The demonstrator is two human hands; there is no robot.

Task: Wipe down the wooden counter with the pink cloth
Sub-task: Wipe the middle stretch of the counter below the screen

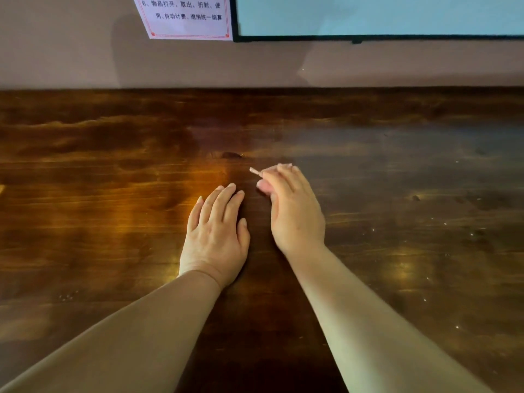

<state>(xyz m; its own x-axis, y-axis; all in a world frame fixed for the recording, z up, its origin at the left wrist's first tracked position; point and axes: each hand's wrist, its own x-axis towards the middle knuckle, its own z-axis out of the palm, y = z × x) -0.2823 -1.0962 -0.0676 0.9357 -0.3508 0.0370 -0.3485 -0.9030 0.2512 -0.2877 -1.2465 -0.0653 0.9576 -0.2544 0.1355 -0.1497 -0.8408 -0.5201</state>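
While your left hand (pixel 215 236) lies flat and open on the wooden counter (pixel 113 194), your right hand (pixel 293 211) pinches a pink cloth (pixel 255 171) whose visible tip points up-left, toward the wall (pixel 71 58).

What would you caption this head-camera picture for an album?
Left hand flat on the wooden counter; right hand pinching something small and pink.

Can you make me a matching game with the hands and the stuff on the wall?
Things:
1. left hand
2. right hand
3. paper notice
4. counter

States:
A. taped on the wall, top left
B. lying flat, fingers straight
C. dark shiny wood
D. fingers curled on a bit of pink cloth

Pairs: 1-B, 2-D, 3-A, 4-C
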